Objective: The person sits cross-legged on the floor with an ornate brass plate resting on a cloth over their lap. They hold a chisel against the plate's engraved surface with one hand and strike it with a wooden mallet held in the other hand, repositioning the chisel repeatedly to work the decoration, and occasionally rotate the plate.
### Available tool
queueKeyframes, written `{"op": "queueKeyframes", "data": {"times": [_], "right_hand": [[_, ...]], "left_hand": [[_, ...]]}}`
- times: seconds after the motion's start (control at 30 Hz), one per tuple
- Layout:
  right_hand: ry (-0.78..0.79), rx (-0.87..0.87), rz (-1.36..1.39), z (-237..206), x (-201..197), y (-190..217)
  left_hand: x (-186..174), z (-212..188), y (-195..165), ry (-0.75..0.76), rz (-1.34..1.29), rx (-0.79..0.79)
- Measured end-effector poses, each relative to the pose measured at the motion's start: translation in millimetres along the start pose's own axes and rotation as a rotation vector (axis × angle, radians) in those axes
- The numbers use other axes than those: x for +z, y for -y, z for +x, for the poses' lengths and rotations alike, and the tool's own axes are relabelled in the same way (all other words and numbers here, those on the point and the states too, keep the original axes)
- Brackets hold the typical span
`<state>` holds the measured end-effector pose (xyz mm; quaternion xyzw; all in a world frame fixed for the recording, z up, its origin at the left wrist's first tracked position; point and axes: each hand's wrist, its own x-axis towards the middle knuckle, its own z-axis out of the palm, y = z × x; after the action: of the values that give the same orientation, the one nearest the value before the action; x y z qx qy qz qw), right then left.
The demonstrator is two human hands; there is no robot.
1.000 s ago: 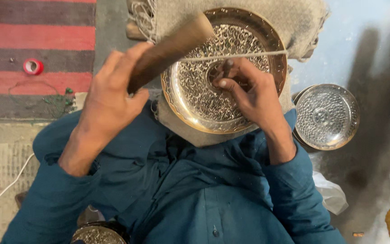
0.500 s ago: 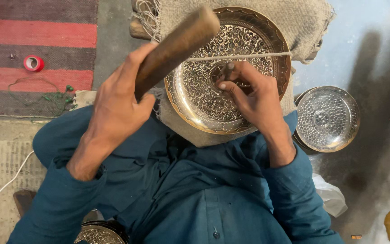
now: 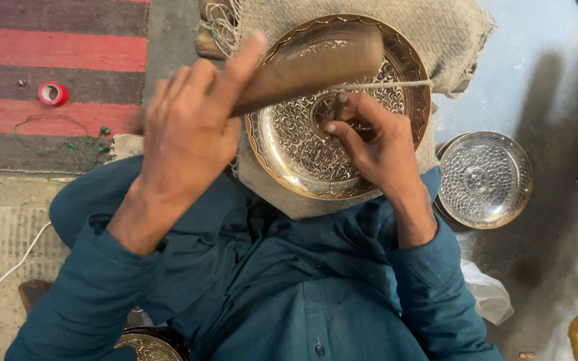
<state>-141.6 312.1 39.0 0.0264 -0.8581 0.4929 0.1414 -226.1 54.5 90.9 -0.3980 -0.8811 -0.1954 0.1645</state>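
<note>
Three engraved metal plates show: one large brass plate on a burlap pad, one silver plate on the floor well to the outer side of the right hand, and part of a third plate below the left forearm. There is one wooden mallet, one thin metal rod and one red tape roll far beyond the left hand. The left hand is wrapped tight around the mallet's handle, its head raised over the brass plate. The right hand's fingers pinch a small chisel upright on the plate's centre, directly beneath the mallet.
</note>
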Motion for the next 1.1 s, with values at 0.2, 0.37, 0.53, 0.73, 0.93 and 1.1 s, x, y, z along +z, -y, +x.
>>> {"op": "queueKeyframes", "data": {"times": [0.2, 0.37, 0.53, 0.73, 0.93, 1.1], "right_hand": [[0.011, -0.037, -0.033, 1, -1, 0], [-0.002, 0.033, -0.057, 0, -2, 1], [-0.001, -0.005, 0.001, 0, -2, 0], [0.000, -0.055, -0.029, 1, -1, -1], [-0.003, 0.003, -0.039, 3, -2, -1], [0.003, -0.035, -0.062, 3, -3, -1]], "left_hand": [[7, 1, 0, 0.036, 0.200, -0.003], [12, 1, -4, 0.058, 0.185, -0.014], [10, 2, -1, -0.010, -0.106, -0.056], [12, 4, 0, -0.005, -0.125, -0.052], [12, 5, 0, 0.058, -0.071, -0.093], [11, 2, -3, 0.088, 0.122, -0.056]]}}
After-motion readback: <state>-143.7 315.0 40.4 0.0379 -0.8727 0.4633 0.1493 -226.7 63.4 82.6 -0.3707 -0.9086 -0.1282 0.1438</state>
